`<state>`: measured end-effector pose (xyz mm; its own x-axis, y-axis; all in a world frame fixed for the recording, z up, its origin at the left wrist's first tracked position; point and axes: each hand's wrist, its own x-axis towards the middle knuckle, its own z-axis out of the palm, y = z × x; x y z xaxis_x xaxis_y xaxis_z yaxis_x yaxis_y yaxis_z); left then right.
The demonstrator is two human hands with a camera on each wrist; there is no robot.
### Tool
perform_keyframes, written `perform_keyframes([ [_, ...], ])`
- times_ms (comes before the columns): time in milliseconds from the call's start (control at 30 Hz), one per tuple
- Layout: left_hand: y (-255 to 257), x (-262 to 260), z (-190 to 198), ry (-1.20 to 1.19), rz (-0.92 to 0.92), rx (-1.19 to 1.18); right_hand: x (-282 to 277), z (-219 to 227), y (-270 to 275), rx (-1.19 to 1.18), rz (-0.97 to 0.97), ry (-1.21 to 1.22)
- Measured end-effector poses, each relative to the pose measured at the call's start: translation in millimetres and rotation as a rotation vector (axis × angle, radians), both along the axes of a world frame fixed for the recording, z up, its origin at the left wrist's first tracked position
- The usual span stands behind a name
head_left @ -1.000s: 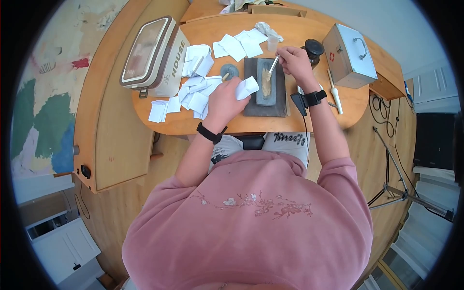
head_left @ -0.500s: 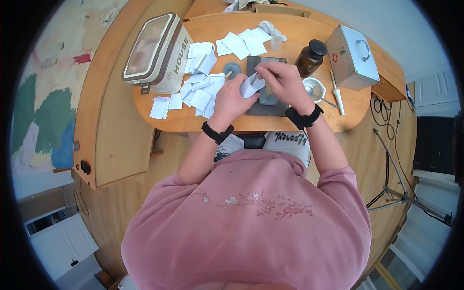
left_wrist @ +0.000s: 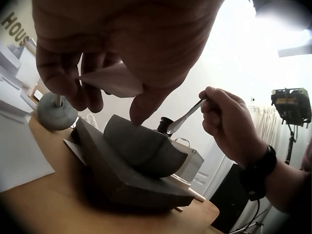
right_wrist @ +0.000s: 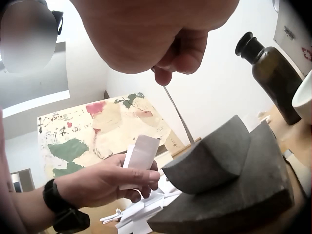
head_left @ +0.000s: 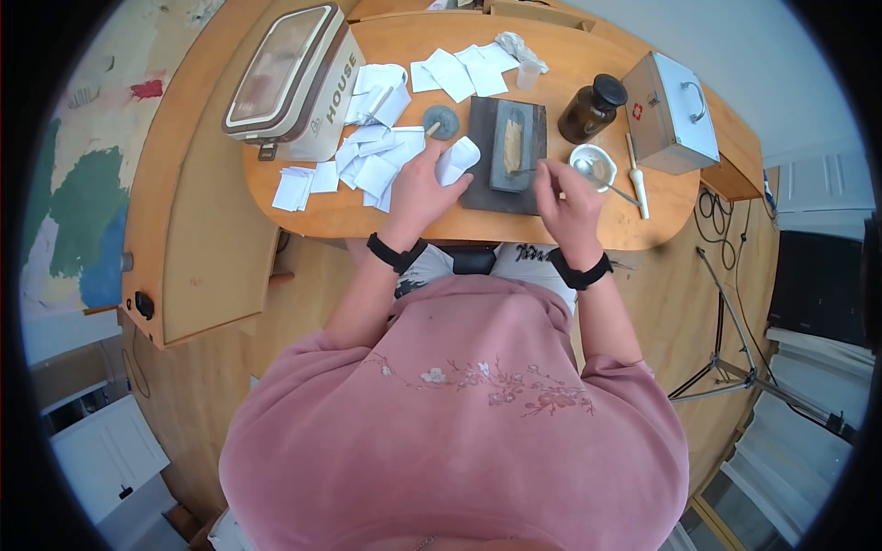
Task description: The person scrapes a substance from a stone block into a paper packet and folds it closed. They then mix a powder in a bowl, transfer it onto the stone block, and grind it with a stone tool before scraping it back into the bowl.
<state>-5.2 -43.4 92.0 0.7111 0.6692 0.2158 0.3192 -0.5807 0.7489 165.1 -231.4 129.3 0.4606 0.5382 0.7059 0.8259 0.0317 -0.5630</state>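
My left hand [head_left: 423, 195] holds a folded white paper packet [head_left: 458, 160] between thumb and fingers, left of the grinding trough. My right hand [head_left: 571, 207] pinches the thin handle of a small metal spatula [left_wrist: 187, 117]. Its tip reaches over the near end of the boat-shaped grey stone trough [head_left: 501, 142]. Tan powder [head_left: 517, 138] lies along the trough's hollow. The trough sits on a dark slab [head_left: 478, 179]. In the right wrist view the spatula [right_wrist: 179, 114] slants down behind the trough's raised end, which hides its tip.
A round grey grinding wheel [head_left: 442, 118] with a wooden handle lies behind my left hand. Loose white papers [head_left: 381, 170] spread left, beside a HOUSE box [head_left: 317, 129]. To the right stand a brown bottle [head_left: 588, 115], a white bowl with spoon [head_left: 577, 153], a white-handled tool [head_left: 638, 188] and a metal case [head_left: 675, 119].
My right hand moved the spatula from the trough to the paper packet's mouth, then back right and nearer me, over the trough's near end. The left hand keeps its hold on the packet.
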Motion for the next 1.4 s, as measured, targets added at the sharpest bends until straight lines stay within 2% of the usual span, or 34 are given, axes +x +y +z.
perform_keyframes([
  [233, -7.0, -9.0, 6.1, 0.05, 0.026, -0.038, -13.1, -1.3, -8.6, -0.09, 0.108, 0.222],
  [367, -6.9, -11.9, 0.7, -0.024, 0.035, 0.036, -7.4, -1.0, -11.8, -0.183, 0.115, 0.188],
  [433, -8.3, -14.1, 7.3, 0.052, 0.045, -0.032, -2.5, -2.3, -11.9, -0.189, 0.128, 0.005],
  [567, -7.0, -15.8, 5.8, 0.068, 0.05, -0.029, -1.1, 6.8, -15.3, -0.121, 0.137, -0.12],
  [733, -5.7, -17.1, 3.0, 0.066, 0.053, -0.031, -6.7, 22.1, -15.6, -0.222, 0.177, -0.233],
  [833, -4.0, -15.9, -4.0, 0.002, 0.053, 0.027, 3.9, -1.8, -10.4, -0.358, 0.16, -0.35],
  [933, -2.3, -15.4, -0.3, 0.01, 0.044, 0.028, 13.7, -21.1, -2.1, -0.309, 0.147, -0.395],
  [1100, -0.2, -14.5, 14.2, 0.057, 0.027, 0.042, 21.0, -27.8, 2.5, -0.237, 0.134, -0.426],
  [1267, 11.1, -0.9, 13.1, 0.017, -0.019, 0.138, 25.4, -24.2, 1.2, -0.187, 0.133, -0.471],
  [1400, 16.2, 17.0, 18.1, 0.096, -0.057, 0.175, 25.5, -14.4, -6.7, -0.183, 0.123, -0.518],
])
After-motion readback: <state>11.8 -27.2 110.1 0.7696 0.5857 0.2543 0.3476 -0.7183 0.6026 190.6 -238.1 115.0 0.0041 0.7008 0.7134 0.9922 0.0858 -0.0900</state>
